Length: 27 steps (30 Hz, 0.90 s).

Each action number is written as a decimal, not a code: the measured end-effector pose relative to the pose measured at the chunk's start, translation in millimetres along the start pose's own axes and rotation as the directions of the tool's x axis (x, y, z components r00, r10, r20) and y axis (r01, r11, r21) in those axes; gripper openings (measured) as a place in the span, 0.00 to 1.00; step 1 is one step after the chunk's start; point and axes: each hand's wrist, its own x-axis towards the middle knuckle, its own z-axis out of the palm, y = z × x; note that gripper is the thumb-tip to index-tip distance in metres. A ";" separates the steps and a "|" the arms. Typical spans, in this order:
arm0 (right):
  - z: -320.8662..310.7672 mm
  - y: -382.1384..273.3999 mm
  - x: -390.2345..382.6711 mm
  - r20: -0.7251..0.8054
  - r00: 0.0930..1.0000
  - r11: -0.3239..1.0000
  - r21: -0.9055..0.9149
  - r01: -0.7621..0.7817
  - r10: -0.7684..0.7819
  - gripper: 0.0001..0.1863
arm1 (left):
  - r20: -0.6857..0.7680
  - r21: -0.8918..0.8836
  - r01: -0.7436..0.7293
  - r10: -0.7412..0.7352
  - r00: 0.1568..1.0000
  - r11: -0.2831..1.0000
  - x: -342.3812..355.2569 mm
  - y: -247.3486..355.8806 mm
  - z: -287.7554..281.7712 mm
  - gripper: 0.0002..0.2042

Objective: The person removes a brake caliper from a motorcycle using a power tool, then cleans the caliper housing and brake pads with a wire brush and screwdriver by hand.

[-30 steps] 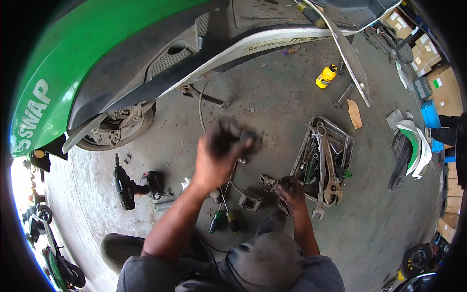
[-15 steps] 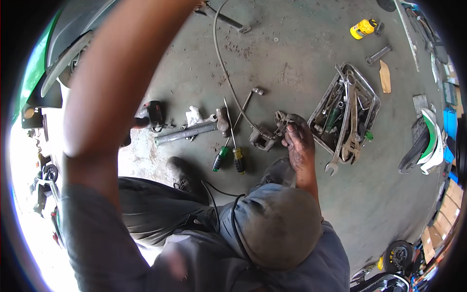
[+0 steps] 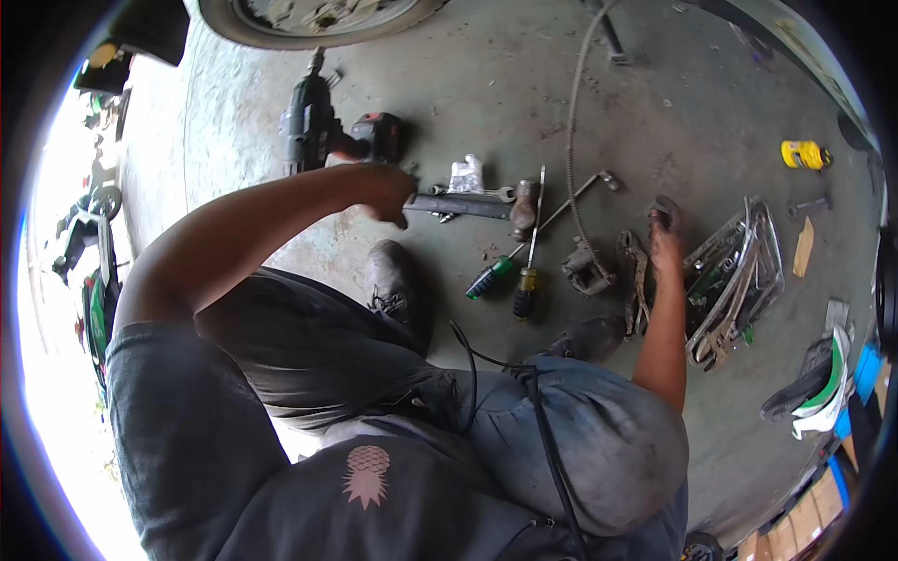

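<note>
My left hand [image 3: 391, 196] is closed on the end of a dark-handled hammer [image 3: 523, 208], beside a wrench and a small white packet [image 3: 466, 174]. My right hand [image 3: 665, 229] hovers with fingers loosely apart between locking pliers [image 3: 632, 271] and a tray of wrenches and sockets [image 3: 767, 243]. A green-handled screwdriver [image 3: 489, 279] and a yellow-handled one [image 3: 525, 292] lie below the hammer head. A brake caliper [image 3: 586, 271] on a braided hose lies to their right.
A black power drill [image 3: 309, 126] lies above my left arm, under a wheel [image 3: 323, 33]. A yellow bottle [image 3: 803, 154], a loose wrench and a green-white panel [image 3: 823, 379] are at the right. My shoes stand just below the tools. Scooters and cardboard boxes line the edges.
My left arm has come down from above to the hammer. My right hand has left the locking pliers, which now lie on the floor. The view has tilted down toward my body.
</note>
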 end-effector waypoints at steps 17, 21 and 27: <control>-39.6 -2.3 -1.5 0.108 0.985 0.521 0.853 -0.023 -0.133 0.23 | -0.815 -0.506 -0.279 -0.346 0.464 0.816 118.5 26.7 41.2 0.21; -34.6 -54.3 -49.7 0.189 0.972 0.489 0.867 -0.097 -0.142 0.21 | -0.677 -0.711 -0.703 -0.287 0.678 0.015 109.9 34.7 9.8 0.13; 16.5 -102.2 -102.7 0.196 0.954 0.972 0.101 0.211 -0.227 0.16 | -0.912 -0.216 -0.660 0.093 0.400 0.719 64.0 137.3 -31.1 0.18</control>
